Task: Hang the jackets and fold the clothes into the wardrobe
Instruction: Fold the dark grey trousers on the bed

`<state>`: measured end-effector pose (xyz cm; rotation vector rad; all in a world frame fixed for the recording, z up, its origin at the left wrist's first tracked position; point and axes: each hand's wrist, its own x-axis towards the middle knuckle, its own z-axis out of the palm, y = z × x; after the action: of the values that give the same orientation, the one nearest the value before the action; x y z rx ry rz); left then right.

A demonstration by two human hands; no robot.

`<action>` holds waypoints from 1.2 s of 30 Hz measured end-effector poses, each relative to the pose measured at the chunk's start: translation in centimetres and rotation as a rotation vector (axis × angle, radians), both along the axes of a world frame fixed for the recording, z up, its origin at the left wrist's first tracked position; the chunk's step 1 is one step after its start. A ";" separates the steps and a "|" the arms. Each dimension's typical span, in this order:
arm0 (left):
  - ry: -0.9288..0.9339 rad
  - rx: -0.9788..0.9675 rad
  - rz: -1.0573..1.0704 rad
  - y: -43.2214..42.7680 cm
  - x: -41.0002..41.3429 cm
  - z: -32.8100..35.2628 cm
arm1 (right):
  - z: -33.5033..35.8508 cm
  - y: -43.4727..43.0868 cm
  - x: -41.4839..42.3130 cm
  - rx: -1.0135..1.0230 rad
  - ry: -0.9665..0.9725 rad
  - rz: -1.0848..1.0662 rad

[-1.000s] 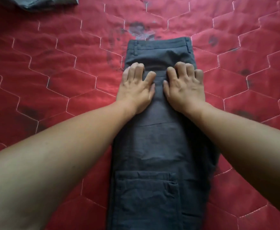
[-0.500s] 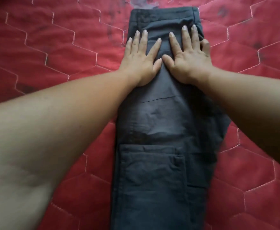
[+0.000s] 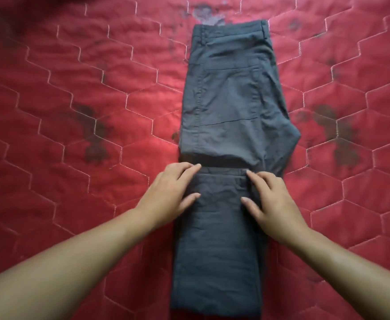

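A pair of dark grey trousers (image 3: 233, 95) lies lengthwise on the red quilted cover, waistband at the far end. Its lower part is folded up, so a cuff edge lies across the thigh area near the middle. My left hand (image 3: 170, 192) rests flat on the left side of that folded cuff end, fingers straight. My right hand (image 3: 270, 197) rests on the right side of the same end, fingers spread and fairly straight. Both hands look a little blurred.
The red quilted cover (image 3: 73, 112) with hexagon stitching and dark stains fills the whole view. A dark shadowy patch (image 3: 16, 12) sits at the top left corner.
Both hands have left the waistband area and come back toward me. They now lie on a folded-up leg end at mid length. The view has pulled back.
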<state>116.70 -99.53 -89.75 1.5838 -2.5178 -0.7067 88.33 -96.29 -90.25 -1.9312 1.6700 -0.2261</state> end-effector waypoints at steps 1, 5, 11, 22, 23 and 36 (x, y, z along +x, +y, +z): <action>-0.040 0.040 0.016 -0.1 0.0 0.1 | 0.3 -0.6 0.5 0.072 -0.043 -0.069; -0.110 0.160 0.139 -1.5 -1.4 0.2 | 1.4 -3.5 2.7 0.383 -0.141 -0.338; 0.245 0.505 0.550 -0.4 -2.2 1.2 | 1.4 -1.2 2.6 0.609 -0.468 -0.469; 0.702 0.408 0.702 -3.1 -2.6 7.7 | 8.8 -6.1 2.6 0.300 -0.746 -0.506; 0.744 0.352 0.687 -5.9 -2.9 8.9 | 9.9 -9.1 2.4 0.266 -0.787 -0.500; 0.715 1.077 1.103 1.0 -1.9 3.0 | 1.7 -2.2 0.8 0.668 -0.783 -0.897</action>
<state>114.82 -98.53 -86.75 1.9778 -0.4805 -1.9703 89.17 -98.54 -88.56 -0.4178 1.6151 -0.5767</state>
